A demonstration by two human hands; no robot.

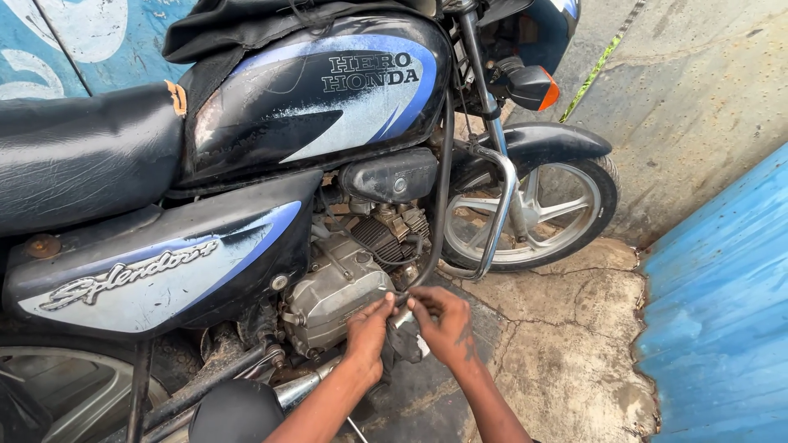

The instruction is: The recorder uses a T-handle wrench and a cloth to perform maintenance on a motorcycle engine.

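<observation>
Working one engine [336, 287]: left hand [369, 328], right hand [443, 324].

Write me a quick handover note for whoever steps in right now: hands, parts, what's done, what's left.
Left hand: fingertips pinching something small at the engine casing; what it is cannot be told.
Right hand: meeting the left there, a dark cloth beneath it.
Motorcycle stands upright on cracked concrete, exhaust pipe below the hands.
Done: unclear. Left: the work at the casing looks unfinished.

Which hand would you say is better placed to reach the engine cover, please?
Probably the left hand: it lies right against the engine cover, while the right hand sits farther out over the floor.
</observation>
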